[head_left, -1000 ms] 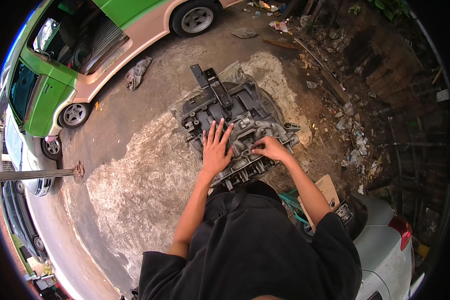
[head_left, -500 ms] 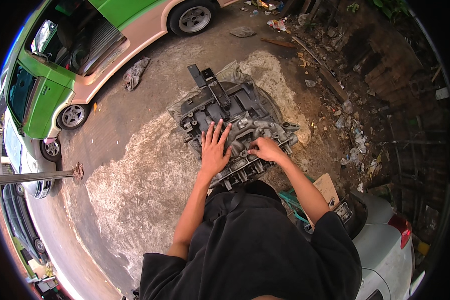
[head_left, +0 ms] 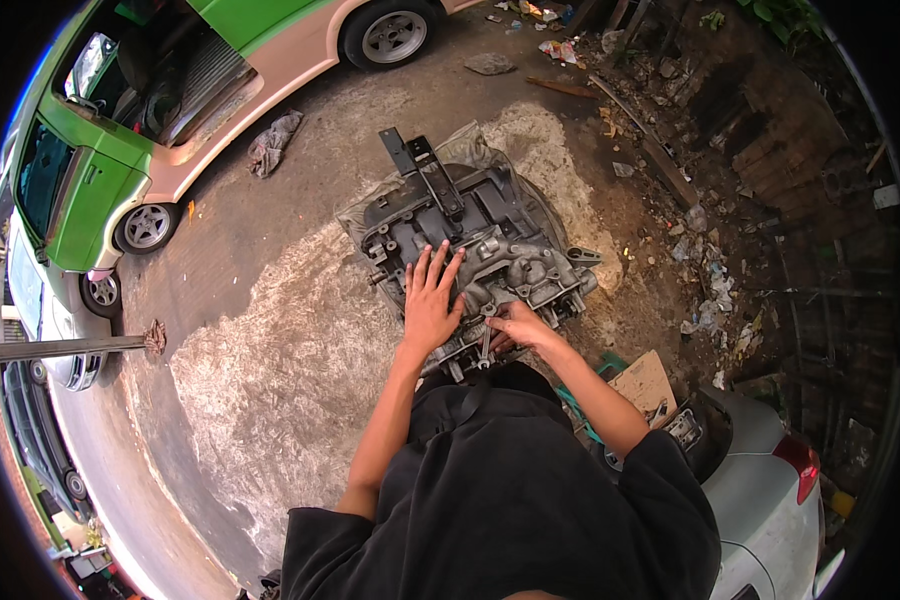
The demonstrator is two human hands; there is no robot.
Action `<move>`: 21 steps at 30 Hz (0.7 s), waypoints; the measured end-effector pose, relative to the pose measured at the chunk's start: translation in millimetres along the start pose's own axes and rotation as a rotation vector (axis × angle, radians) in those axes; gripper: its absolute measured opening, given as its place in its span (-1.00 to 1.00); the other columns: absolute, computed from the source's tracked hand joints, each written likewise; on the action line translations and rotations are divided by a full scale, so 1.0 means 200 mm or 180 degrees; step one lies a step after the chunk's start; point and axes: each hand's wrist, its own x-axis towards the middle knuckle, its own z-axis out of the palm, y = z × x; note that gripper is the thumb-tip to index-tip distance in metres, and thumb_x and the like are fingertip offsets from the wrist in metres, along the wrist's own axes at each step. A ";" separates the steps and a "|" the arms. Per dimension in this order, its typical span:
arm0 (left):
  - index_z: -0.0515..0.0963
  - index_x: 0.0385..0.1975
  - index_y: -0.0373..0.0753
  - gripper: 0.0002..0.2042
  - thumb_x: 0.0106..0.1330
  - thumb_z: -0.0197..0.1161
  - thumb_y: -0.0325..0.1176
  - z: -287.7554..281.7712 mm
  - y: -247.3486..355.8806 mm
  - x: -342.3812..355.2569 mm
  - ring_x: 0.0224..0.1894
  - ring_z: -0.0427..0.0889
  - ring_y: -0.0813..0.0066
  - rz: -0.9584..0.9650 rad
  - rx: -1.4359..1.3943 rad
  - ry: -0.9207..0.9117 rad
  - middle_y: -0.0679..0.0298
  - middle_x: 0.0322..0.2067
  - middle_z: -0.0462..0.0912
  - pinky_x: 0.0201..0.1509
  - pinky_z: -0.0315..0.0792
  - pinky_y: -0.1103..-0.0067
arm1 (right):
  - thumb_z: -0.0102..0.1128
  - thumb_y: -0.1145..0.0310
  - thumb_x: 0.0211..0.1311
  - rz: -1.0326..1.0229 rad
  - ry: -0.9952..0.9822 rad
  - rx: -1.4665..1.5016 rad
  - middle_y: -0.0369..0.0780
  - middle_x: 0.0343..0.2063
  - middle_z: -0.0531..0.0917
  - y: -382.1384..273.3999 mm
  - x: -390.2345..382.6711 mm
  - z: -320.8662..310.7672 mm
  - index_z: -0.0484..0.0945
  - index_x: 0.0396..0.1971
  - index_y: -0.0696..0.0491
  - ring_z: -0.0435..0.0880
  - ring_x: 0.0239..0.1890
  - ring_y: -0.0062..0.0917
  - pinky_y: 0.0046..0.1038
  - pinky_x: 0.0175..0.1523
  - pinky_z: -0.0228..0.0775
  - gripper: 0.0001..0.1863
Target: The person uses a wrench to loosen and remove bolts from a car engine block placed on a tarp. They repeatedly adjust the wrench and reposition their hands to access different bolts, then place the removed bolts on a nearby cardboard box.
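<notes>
Okay: left hand (head_left: 431, 308) lay splayed on grey metal engine (head_left: 492, 207), right fingers (head_left: 515, 322) gripped slim silver metal wrench (head_left: 486, 345). Long black bracket (head_left: 438, 178) stood past left fingertips, curved grey pipe (head_left: 502, 254) past right.

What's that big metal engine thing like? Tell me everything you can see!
The engine looks grey, grimy and metallic, with a curved pipe on top and a dark bracket sticking up at its far end. It sits before the person, its underside hidden. The left hand lies spread on it; the right hand is at its near side.
</notes>
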 end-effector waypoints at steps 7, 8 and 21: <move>0.19 0.59 0.11 -0.21 0.33 0.34 -0.26 -0.01 0.00 0.00 0.65 -0.02 0.03 0.0081 -0.0067 0.0066 0.27 0.61 0.09 0.67 -0.09 -0.01 | 0.24 0.37 0.53 -0.0174 0.0393 0.0558 0.07 -0.31 0.76 0.04 -0.07 0.12 0.49 0.01 0.39 0.85 -0.40 -0.27 -0.38 -0.39 0.72 -0.66; 0.19 0.59 0.11 -0.21 0.32 0.34 -0.26 -0.01 0.00 0.00 0.65 -0.02 0.03 0.0096 -0.0089 0.0082 0.27 0.61 0.09 0.67 -0.09 -0.01 | 0.23 0.37 0.54 -0.0207 0.0378 0.0531 0.05 -0.32 0.76 0.04 -0.08 0.10 0.49 0.01 0.39 0.84 -0.42 -0.29 -0.39 -0.40 0.70 -0.66; 0.20 0.58 0.11 -0.21 0.32 0.34 -0.27 0.00 -0.01 0.00 0.64 0.00 0.02 0.0093 -0.0049 0.0049 0.26 0.60 0.10 0.66 -0.05 0.00 | 0.34 0.15 0.43 -0.0708 0.0619 -0.1927 -0.13 -0.38 0.80 -0.02 -0.03 -0.25 0.78 -0.05 0.18 0.76 -0.37 -0.48 -0.36 -0.22 0.55 -0.62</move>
